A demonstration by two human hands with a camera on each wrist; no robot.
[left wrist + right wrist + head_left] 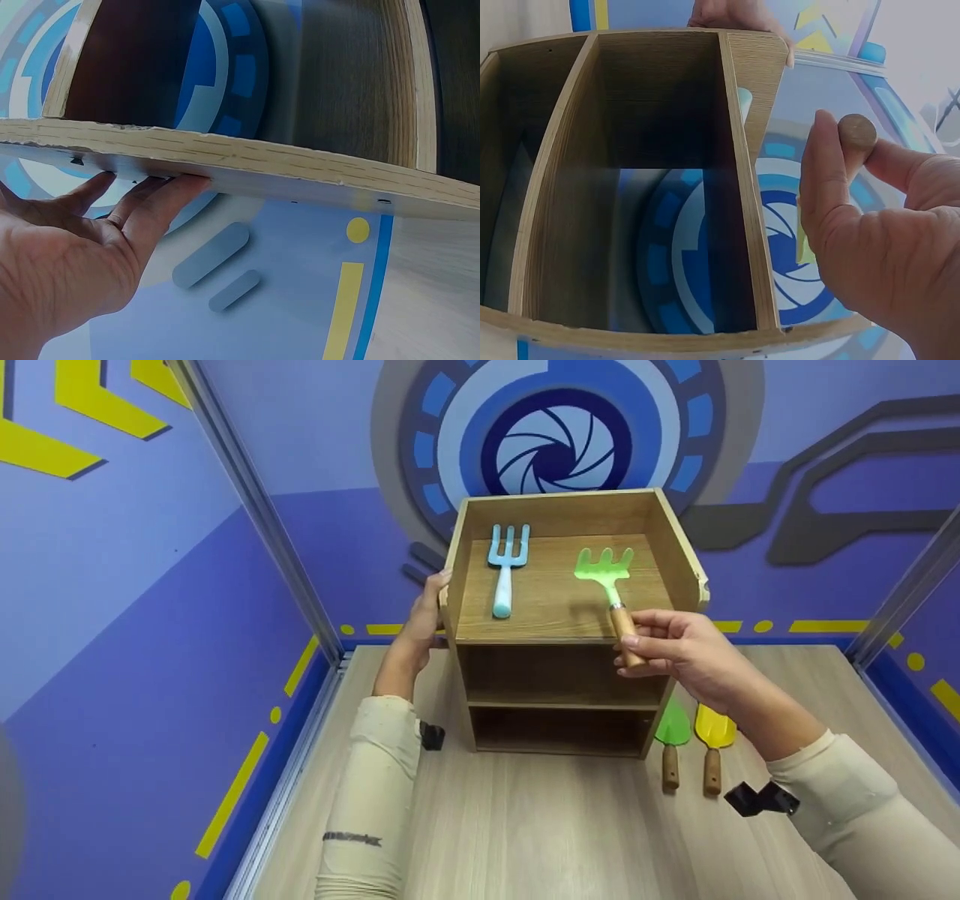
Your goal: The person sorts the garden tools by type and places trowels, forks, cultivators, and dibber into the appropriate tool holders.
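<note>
My right hand (679,652) pinches the wooden handle of a green hand rake (604,568), its prongs pointing away over the top tier of a small wooden shelf (559,706). In the right wrist view, the handle's round end (857,131) shows between thumb and fingers. A light blue hand fork (507,570) lies on the left of that tier. At the shelf's left side, my left hand (421,622) touches the panel; in the left wrist view its fingertips (196,184) rest on the panel's outer face, with the fingers extended.
A green trowel (673,727) and a yellow trowel (715,729) lie on the wood-look tabletop (525,825), right of the shelf. Two lower compartments of the shelf face me. Printed walls (330,540) with metal corner posts (259,502) enclose the table at the back and sides.
</note>
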